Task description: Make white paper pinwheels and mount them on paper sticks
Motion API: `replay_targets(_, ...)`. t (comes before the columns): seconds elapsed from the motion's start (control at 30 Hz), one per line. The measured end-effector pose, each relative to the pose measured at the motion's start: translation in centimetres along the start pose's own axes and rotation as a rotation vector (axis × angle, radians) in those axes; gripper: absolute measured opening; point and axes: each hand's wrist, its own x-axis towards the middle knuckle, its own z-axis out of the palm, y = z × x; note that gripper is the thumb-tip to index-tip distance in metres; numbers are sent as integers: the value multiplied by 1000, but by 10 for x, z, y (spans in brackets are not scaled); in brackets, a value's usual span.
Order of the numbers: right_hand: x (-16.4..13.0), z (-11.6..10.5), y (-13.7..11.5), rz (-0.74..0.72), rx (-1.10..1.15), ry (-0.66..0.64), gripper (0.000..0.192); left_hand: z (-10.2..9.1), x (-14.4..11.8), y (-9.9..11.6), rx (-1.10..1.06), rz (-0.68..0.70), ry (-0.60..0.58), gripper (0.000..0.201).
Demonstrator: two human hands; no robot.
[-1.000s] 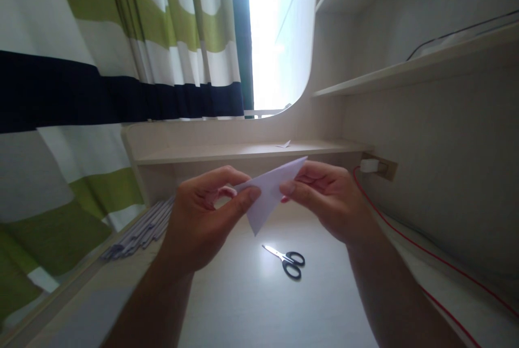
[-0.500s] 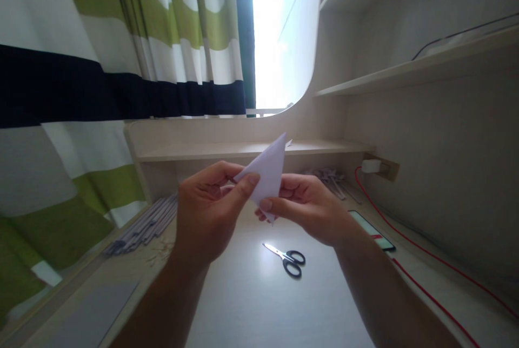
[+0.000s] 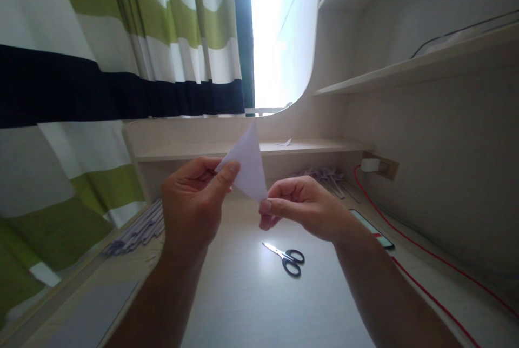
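A folded triangle of white paper (image 3: 248,167) is held up above the desk, one point upward. My left hand (image 3: 197,191) is closed on its left corner, thumb on the near face and fingers behind. At the lower right corner my right hand (image 3: 298,206) pinches the paper between thumb and fingertips. Below the paper, scissors (image 3: 286,259) with black handles lie on the desk, blades apart a little or closed, I cannot tell.
Rolled paper sticks (image 3: 138,232) lie at the left, near a flat sheet (image 3: 89,313). More paper pieces (image 3: 324,176) sit under the shelf (image 3: 194,150), which bears a small folded paper (image 3: 286,143). A phone (image 3: 371,229) and red cable (image 3: 421,248) lie at the right.
The paper triangle has shifted left and up and turned, with my left hand moving left. My right hand has slid to its lower corner, so more of the paper shows.
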Motion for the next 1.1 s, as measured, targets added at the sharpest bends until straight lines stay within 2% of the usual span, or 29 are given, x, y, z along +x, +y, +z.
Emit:
replay_targets(0.2, -2, -2, -3, -12, -62, -20, 23, -2, 2, -3, -33, -13, 20, 6)
replay_targets(0.3, 0, -4, -1, -36, -56, 17, 23, -1, 1, -2, -82, -58, -69, 8)
replay_targets(0.47, 4, -4, 4, -186, 25, 198, 18, 2, -3, -2, -121, -136, -265, 13)
replay_targets(0.67, 3, -6, 0, -165, -3, 203, 19, 3, -3, -2, -130, -175, -309, 13)
replay_targets(0.9, 1, -6, -5, -197, 7, 291, 18, 2, -4, -3, -134, -208, -348, 14)
replay_targets(1.1, 1, -7, -3, -268, 49, 394, 12, 1, -3, 3, -57, -240, -462, 14)
